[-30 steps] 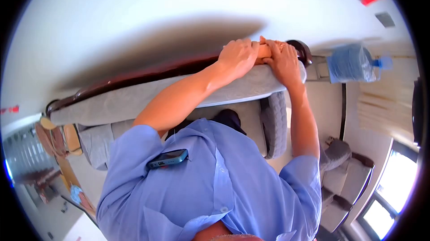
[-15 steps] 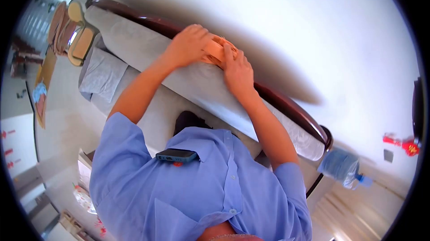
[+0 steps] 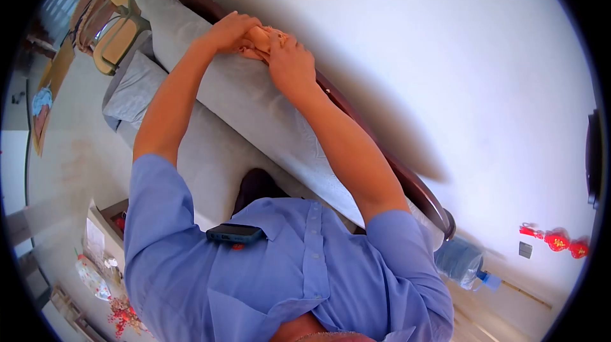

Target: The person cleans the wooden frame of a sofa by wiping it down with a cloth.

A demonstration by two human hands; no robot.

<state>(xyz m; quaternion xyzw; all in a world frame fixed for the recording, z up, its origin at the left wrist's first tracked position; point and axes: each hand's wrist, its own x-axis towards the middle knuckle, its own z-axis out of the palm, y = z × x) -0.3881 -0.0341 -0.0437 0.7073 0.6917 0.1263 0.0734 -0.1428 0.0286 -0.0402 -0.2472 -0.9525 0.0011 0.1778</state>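
Observation:
An orange cloth point(image 3: 258, 39) is bunched over the dark wooden top rail point(image 3: 191, 0) of the grey sofa point(image 3: 242, 97). My left hand point(image 3: 233, 32) grips its left side with bent fingers. On the cloth's right side my right hand point(image 3: 291, 65) presses and holds it, fingers curled over the rail. Both hands are close together, with the cloth between them. Parts of the cloth are hidden under the fingers. A phone point(image 3: 234, 233) sticks out of the blue shirt's pocket.
Yellow-seated chairs point(image 3: 118, 43) stand beyond the sofa's far left end, near a grey cushion point(image 3: 137, 87). A large blue water bottle point(image 3: 461, 262) is beside the right end. Red ornaments point(image 3: 557, 242) hang on the white wall point(image 3: 445, 75).
Both hands and the cloth have moved along the sofa's top rail, away from the water bottle and toward the chairs. The view has turned, so the sofa slants down to the right.

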